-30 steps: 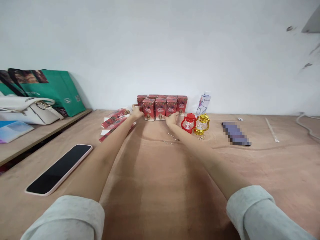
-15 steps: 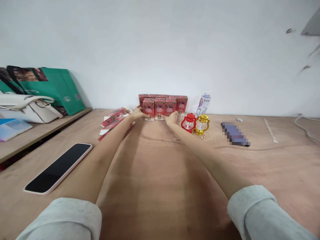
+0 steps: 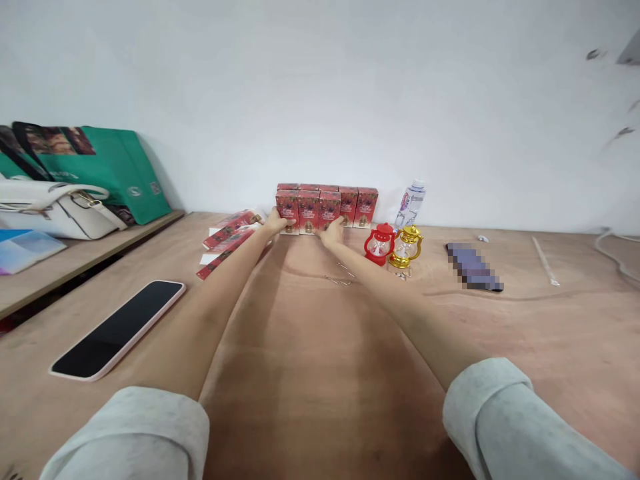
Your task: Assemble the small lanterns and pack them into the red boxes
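Your left hand and right hand flank three front boxes standing upright between them. Both thumbs sit at the fronts, but the other fingers are partly hidden, so I can't tell whether either hand pinches. Uneven pressure from your hands could buckle that row. An outward sweep might knock the red lantern, near your right hand. Beyond your hands, some back boxes are mostly covered.

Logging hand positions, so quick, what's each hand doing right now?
Left hand: touching the leftmost red, printed rectangular carton in the front row; grip cannot be told.
Right hand: at that row's right-hand carton; grip cannot be told.
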Demonstrator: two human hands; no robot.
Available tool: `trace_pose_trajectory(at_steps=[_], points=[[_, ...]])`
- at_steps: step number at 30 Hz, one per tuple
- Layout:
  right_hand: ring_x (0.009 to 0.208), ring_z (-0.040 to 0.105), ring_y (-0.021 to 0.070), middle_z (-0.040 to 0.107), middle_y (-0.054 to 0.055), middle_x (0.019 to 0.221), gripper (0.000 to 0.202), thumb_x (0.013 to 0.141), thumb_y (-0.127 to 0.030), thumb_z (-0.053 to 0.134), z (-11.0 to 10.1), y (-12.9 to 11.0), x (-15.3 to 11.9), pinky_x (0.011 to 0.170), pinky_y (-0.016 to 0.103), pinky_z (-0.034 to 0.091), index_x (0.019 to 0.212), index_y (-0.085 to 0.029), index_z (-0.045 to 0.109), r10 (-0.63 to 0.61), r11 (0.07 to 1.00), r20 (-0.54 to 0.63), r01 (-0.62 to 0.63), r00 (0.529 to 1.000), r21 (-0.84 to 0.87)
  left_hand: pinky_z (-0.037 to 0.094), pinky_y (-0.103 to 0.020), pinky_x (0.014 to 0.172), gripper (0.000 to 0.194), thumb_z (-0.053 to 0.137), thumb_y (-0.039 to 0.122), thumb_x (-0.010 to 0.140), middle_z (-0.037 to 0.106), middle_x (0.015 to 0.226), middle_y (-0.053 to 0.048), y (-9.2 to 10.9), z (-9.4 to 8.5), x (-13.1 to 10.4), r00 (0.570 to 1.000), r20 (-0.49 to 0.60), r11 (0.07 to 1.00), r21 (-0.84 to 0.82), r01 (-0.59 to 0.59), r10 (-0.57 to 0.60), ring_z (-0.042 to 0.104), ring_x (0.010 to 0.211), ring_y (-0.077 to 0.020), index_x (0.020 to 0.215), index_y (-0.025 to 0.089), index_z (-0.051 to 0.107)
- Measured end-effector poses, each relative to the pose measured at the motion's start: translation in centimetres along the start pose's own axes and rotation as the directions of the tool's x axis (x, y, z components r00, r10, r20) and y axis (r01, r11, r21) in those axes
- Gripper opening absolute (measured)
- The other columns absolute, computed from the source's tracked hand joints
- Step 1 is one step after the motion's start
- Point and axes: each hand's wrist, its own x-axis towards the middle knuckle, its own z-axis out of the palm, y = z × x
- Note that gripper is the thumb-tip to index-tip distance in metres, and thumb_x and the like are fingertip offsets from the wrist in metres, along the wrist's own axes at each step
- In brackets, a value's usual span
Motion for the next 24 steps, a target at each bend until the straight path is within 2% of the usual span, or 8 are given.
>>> trace_pose_trajectory(at_steps=[6, 11, 16, 19, 21, 24], points=[[0.124, 0.054, 0.0345, 0.047, 0.03, 0.135, 0.074, 0.068, -0.018, 0.075, 0.8, -0.6, 0.5, 0.102, 0.046, 0.042, 0.129, -0.007, 0.034, 0.06, 0.998, -0.01, -0.06, 0.998, 0.013, 0.051, -0.034, 0.086, 0.06, 0.079, 0.014, 0.052, 0.064, 0.103, -0.006, -0.4, 0.4, -0.1, 0.995, -0.09, 0.999, -0.013, -0.034, 0.032, 0.06, 0.099, -0.0227, 0.105, 0.018, 0.052], [0.125, 0.053, 0.0322, 0.046, 0.029, 0.136, 0.073, 0.069, -0.017, 0.074, 1.3, -0.6, 0.7, 0.103, 0.043, 0.042, 0.129, -0.007, 0.034, 0.068, 0.997, -0.011, -0.067, 0.998, 0.026, 0.052, -0.035, 0.073, 0.041, 0.073, 0.013, 0.052, 0.065, 0.079, -0.003, -0.7, 0.7, -0.2, 0.995, -0.102, 0.999, -0.043, 0.016, -0.021, 0.062, 0.078, -0.0217, 0.089, 0.017, 0.057], [0.119, 0.057, 0.0318, 0.051, 0.027, 0.134, 0.075, 0.069, -0.021, 0.074, 0.8, -0.4, 0.5, 0.1, 0.044, 0.045, 0.131, -0.007, 0.033, 0.067, 0.996, 0.018, -0.068, 0.998, 0.05, 0.049, -0.033, 0.07, 0.036, 0.067, 0.013, 0.057, 0.064, 0.077, -0.002, -0.9, 1.2, -0.8, 0.985, -0.157, 0.997, -0.039, 0.067, -0.072, 0.058, 0.07, -0.0167, 0.092, 0.015, 0.059], [0.119, 0.058, 0.0332, 0.054, 0.028, 0.13, 0.079, 0.07, -0.022, 0.074, 0.3, -0.7, 0.3, 0.099, 0.045, 0.045, 0.133, -0.005, 0.031, 0.079, 0.994, 0.04, -0.082, 0.996, 0.072, 0.05, -0.032, 0.072, 0.026, 0.068, 0.023, 0.073, 0.063, 0.083, -0.004, -0.4, 1.4, -1.3, 0.984, -0.15, 0.995, -0.004, 0.096, -0.096, 0.059, 0.073, -0.0152, 0.096, 0.013, 0.06], [0.121, 0.057, 0.0332, 0.055, 0.028, 0.128, 0.08, 0.071, -0.021, 0.073, -0.1, -1.1, -0.2, 0.099, 0.044, 0.046, 0.135, -0.005, 0.029, 0.083, 0.993, 0.039, -0.086, 0.996, 0.086, 0.051, -0.033, 0.075, 0.026, 0.062, 0.034, 0.085, 0.063, 0.092, -0.005, 0.4, 1.4, -1.6, 0.985, -0.135, 0.994, 0.022, 0.111, -0.107, 0.06, 0.08, -0.0153, 0.1, 0.013, 0.06], [0.13, 0.049, 0.0317, 0.048, 0.028, 0.136, 0.081, 0.073, -0.019, 0.069, -1.1, -1.8, -1.6, 0.103, 0.042, 0.043, 0.139, -0.003, 0.024, 0.043, 0.994, 0.017, -0.045, 0.999, 0.1, 0.051, -0.038, 0.081, 0.028, 0.066, 0.036, 0.083, 0.064, 0.098, -0.008, 1.8, 1.2, -2.5, 0.992, -0.089, 0.995, 0.043, 0.094, -0.09, 0.061, 0.093, -0.0216, 0.098, 0.012, 0.062]])
